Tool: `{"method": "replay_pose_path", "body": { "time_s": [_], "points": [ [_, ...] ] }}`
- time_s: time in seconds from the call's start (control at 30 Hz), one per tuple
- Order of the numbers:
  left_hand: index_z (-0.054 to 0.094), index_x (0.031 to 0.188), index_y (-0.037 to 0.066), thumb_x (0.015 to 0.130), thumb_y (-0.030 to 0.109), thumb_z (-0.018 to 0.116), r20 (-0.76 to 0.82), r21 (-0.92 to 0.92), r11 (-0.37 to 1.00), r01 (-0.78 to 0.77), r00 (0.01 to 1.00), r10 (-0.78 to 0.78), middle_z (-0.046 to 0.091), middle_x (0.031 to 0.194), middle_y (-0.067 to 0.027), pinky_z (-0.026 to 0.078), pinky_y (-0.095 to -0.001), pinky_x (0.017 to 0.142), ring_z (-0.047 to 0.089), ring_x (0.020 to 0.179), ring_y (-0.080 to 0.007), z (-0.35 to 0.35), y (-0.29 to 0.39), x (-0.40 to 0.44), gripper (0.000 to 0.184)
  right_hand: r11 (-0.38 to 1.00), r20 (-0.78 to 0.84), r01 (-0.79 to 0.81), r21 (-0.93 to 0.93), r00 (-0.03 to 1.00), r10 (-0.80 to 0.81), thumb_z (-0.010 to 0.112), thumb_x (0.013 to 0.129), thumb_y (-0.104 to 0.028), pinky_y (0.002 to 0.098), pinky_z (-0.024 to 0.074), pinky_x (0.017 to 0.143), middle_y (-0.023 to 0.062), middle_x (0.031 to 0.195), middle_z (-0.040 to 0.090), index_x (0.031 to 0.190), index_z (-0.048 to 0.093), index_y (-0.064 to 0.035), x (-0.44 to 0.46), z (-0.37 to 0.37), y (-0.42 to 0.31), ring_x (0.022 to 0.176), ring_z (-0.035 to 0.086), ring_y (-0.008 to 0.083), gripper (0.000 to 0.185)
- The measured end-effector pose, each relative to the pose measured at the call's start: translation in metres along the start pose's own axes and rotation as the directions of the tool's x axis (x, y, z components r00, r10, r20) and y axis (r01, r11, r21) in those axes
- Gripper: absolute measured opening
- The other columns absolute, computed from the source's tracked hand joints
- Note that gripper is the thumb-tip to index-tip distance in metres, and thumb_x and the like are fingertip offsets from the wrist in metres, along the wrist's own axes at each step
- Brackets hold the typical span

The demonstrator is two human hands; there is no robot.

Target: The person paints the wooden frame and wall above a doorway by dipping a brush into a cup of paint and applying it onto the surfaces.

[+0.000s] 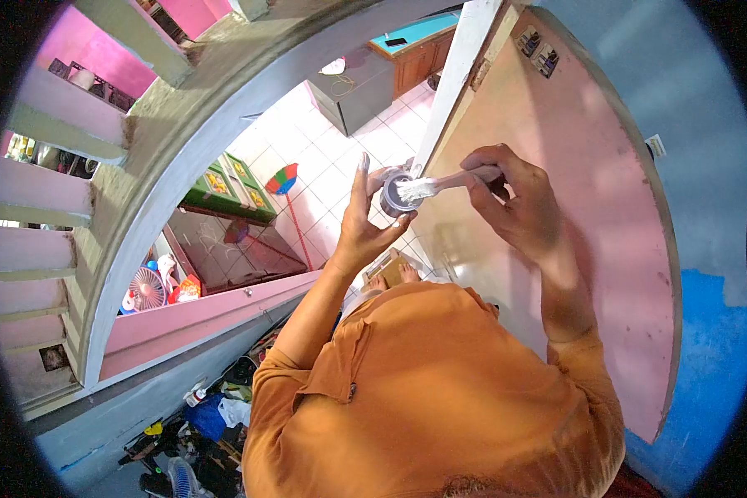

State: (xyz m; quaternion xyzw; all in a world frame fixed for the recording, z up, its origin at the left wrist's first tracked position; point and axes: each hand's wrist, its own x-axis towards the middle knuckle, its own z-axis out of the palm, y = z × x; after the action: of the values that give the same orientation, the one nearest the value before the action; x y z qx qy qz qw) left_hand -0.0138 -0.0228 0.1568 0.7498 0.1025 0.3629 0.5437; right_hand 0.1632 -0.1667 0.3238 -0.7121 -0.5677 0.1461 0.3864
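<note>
My left hand (pixel 363 222) is wrapped round a small round tin (pixel 388 201), holding it in front of my chest with its mouth facing up. Grey-looking paint appears to lie inside the tin. Between the thumb and fingers of my right hand (pixel 519 203) is the pale handle of a paintbrush (pixel 456 179). The brush points left, its whitish bristles lying over the tin's mouth. Whether the bristle tips touch the contents or the rim I cannot tell.
Bare feet stand on a small wooden stool (pixel 386 264) over white floor tiles. A pink wall panel (pixel 589 249) rises at the right, a white post (pixel 452 83) ahead. Left are a curved railing (pixel 162 158), a green cabinet (pixel 232 195) and a broom (pixel 282 179). Clutter (pixel 216 415) lies lower left.
</note>
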Motion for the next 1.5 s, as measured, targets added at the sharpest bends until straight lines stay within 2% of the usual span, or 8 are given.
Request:
{"method": "replay_pose_path", "body": {
  "time_s": [0.13,0.2,0.33,0.63,0.8,0.9,1.13,1.5],
  "points": [
    [0.004,0.159,-0.001,0.075,0.002,0.083,-0.047,0.039,0.999,-0.026,0.999,0.028,0.06,0.132,-0.0208,0.041,-0.0414,0.11,0.056,0.127,-0.0321,0.003,0.002,0.0,0.115,0.992,0.003,0.09,0.085,0.996,-0.091,0.066,0.091,-0.004,0.0242,0.0434,0.057,0.0035,0.075,0.06,0.107,0.062,-0.0015,0.008,0.01,0.002,0.061,0.05,0.0076,0.016],
    [0.004,0.159,-0.001,0.075,0.002,0.084,-0.045,0.049,0.998,-0.042,0.998,0.044,0.06,0.132,-0.0207,0.041,-0.0413,0.11,0.056,0.127,-0.032,0.003,0.005,0.001,0.116,0.998,0.095,0.05,0.031,0.994,-0.052,0.065,0.09,-0.014,0.0362,0.0541,0.064,0.0149,0.083,0.069,0.104,0.061,-0.0034,0.014,0.012,0.001,0.07,0.07,0.0265,0.018],
    [0.005,0.159,0.0,0.075,0.002,0.084,-0.05,0.058,0.997,-0.05,0.997,0.052,0.06,0.132,-0.0205,0.041,-0.0406,0.11,0.057,0.126,-0.0311,0.005,0.005,0.001,0.115,0.99,0.092,0.138,0.002,0.986,-0.137,0.065,0.09,-0.016,0.0365,0.0544,0.065,0.0164,0.082,0.068,0.103,0.061,-0.0036,0.018,0.022,0.01,0.07,0.069,0.028,0.019],
    [0.001,0.159,0.001,0.076,0.0,0.082,-0.063,-0.049,0.999,0.014,0.998,-0.017,0.056,0.135,-0.0224,0.04,-0.0408,0.112,0.055,0.128,-0.0304,0.008,0.015,0.011,0.115,0.992,-0.079,0.057,0.116,0.996,-0.048,0.065,0.089,-0.009,0.0303,0.0511,0.06,0.01,0.074,0.067,0.104,0.061,-0.0015,0.013,-0.004,0.015,0.064,0.065,0.0154,0.017],
    [0.001,0.159,0.002,0.077,-0.001,0.081,-0.05,-0.064,0.998,0.019,0.998,-0.022,0.054,0.136,-0.0222,0.039,-0.0413,0.113,0.055,0.128,-0.03,0.012,0.017,0.018,0.115,0.971,-0.106,0.019,0.238,0.994,0.007,0.063,0.094,-0.005,0.0212,0.0376,0.054,-0.0009,0.075,0.054,0.105,0.061,0.0008,0.008,-0.002,0.026,0.063,0.044,0.0033,0.012],
    [0.001,0.16,0.003,0.077,-0.002,0.081,-0.029,-0.049,0.999,0.008,1.0,-0.009,0.054,0.136,-0.0222,0.039,-0.0417,0.113,0.055,0.128,-0.03,0.016,0.018,0.021,0.115,0.972,-0.066,-0.003,0.234,0.998,0.019,0.067,0.092,-0.011,0.0273,0.0449,0.057,0.0062,0.071,0.062,0.104,0.061,-0.0018,0.007,0.0,0.029,0.062,0.055,0.0081,0.016],
    [0.0,0.16,0.005,0.077,-0.001,0.08,-0.014,-0.04,0.999,-0.015,1.0,0.015,0.054,0.136,-0.0221,0.041,-0.0431,0.111,0.056,0.128,-0.0309,0.018,0.016,0.027,0.116,0.906,-0.202,-0.042,0.42,0.97,0.139,0.063,0.097,-0.009,0.0221,0.0452,0.057,0.0004,0.075,0.063,0.105,0.062,-0.0035,0.002,-0.008,0.048,0.064,0.054,0.0043,0.01],
    [0.001,0.161,0.006,0.077,-0.001,0.08,-0.019,-0.044,0.995,-0.09,0.996,0.089,0.054,0.136,-0.0197,0.043,-0.044,0.109,0.057,0.125,-0.0299,0.016,0.018,0.045,0.115,0.802,-0.293,-0.064,0.594,0.911,0.289,0.062,0.098,-0.008,0.0237,0.0414,0.049,0.0052,0.073,0.062,0.107,0.063,-0.0012,-0.003,-0.011,0.05,0.057,0.054,0.0086,0.011]
  ]
}}
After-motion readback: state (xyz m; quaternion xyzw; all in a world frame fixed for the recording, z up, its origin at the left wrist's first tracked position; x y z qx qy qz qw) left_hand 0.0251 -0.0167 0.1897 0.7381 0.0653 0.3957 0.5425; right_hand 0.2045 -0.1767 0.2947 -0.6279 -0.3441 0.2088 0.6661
